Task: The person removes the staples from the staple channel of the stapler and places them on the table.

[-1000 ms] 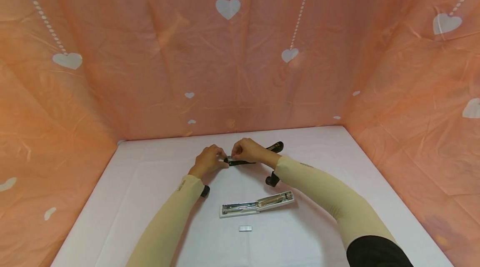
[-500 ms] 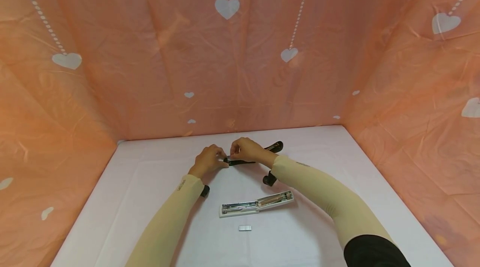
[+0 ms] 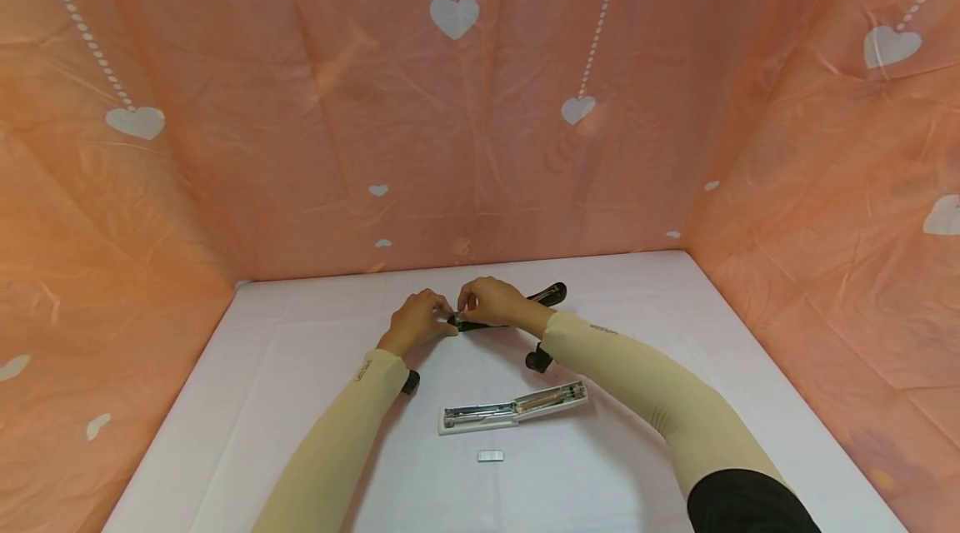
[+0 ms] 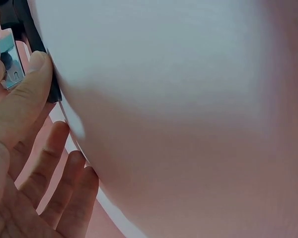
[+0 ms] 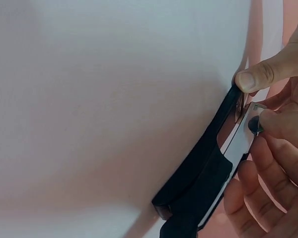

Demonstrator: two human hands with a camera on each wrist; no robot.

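At the back of the table, a black stapler (image 3: pixel 551 294) lies with its top arm swung open to the right. My left hand (image 3: pixel 415 321) grips the front end of its base, thumb on the black edge, as the left wrist view shows. In the right wrist view, my right hand (image 5: pixel 275 163) pinches the tip of the stapler's metal magazine (image 5: pixel 241 136) between thumb and fingers. A gap separates magazine and black base (image 5: pixel 193 158). Whether staples sit inside the magazine is hidden.
Nearer me lies a white stapler (image 3: pixel 480 415), also opened out, its top arm to the right. In front of it is a short strip of staples (image 3: pixel 491 456). An orange curtain (image 3: pixel 480 141) with hearts encloses the white table (image 3: pixel 315 300) at the back and sides.
My right hand has shifted slightly left along the black stapler toward its front end. The left hand stays in place, and the white stapler and staple strip have not moved.
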